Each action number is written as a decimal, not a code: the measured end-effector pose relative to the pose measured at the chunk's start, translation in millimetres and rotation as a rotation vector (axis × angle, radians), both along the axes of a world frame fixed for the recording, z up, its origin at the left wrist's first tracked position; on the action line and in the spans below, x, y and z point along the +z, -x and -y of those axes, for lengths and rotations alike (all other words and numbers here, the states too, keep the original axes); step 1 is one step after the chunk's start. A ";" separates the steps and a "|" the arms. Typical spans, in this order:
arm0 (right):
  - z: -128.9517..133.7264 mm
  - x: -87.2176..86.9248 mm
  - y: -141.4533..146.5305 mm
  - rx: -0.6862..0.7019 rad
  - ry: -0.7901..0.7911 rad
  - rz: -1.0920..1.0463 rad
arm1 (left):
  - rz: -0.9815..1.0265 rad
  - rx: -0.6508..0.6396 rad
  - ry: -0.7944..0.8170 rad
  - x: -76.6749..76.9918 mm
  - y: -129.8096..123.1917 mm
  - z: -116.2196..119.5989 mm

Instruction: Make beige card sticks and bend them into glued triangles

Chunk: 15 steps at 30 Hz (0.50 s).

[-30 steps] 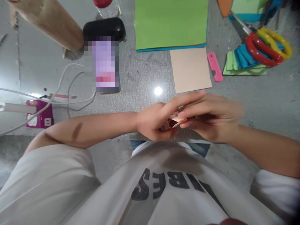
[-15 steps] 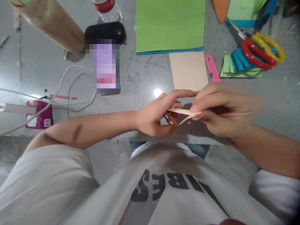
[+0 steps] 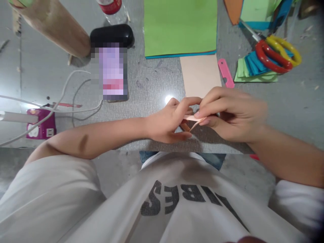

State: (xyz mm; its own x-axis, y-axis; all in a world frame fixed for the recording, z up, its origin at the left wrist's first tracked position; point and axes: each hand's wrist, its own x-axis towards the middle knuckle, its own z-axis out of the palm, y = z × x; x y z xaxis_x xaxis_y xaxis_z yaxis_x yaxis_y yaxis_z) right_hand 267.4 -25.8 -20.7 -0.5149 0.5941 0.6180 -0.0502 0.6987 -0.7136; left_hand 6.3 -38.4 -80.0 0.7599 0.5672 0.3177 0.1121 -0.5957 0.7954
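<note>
A small piece of folded peach paper [image 3: 191,117] is held between my two hands, just above the table's near edge. My left hand [image 3: 168,123] grips its left side, with the thumb below and curled fingers behind it. With thumb and forefinger, my right hand [image 3: 227,113] pinches the paper's right end; the back of this hand is blurred. Part of the paper is hidden by the fingers. Beyond the hands lies a flat peach sheet [image 3: 201,74], and a pink cutter-like tool [image 3: 226,73] rests at its right edge.
Green paper [image 3: 181,28] lies stacked at the back. Scissors [image 3: 274,57] rest on folded blue and green papers [image 3: 255,67]. To the left are a phone [image 3: 112,72], a black case [image 3: 112,35], a bottle [image 3: 111,8], a brown cylinder [image 3: 58,25], white cables [image 3: 63,91] and a purple power adapter [image 3: 42,126].
My right hand has moved left, nearer to my left hand, still pinching the folded paper. The gap between the hands is narrower. The whole view has shifted slightly.
</note>
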 end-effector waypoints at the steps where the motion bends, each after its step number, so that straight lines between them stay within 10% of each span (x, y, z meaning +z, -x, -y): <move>1: 0.6 0.9 -1.5 0.007 0.004 0.015 | -0.003 0.000 -0.010 0.9 0.0 0.8; 15: -21.0 14.8 -21.1 0.109 0.094 0.092 | -0.128 -0.056 0.062 31.9 5.5 -20.4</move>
State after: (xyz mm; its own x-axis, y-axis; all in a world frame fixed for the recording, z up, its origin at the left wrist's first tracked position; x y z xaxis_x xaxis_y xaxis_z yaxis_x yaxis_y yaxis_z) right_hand 288.5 -4.8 -5.9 -0.6315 0.5844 0.5096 -0.0534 0.6229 -0.7805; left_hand 0.8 -18.0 -48.1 0.8230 0.5380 0.1822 0.1823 -0.5540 0.8123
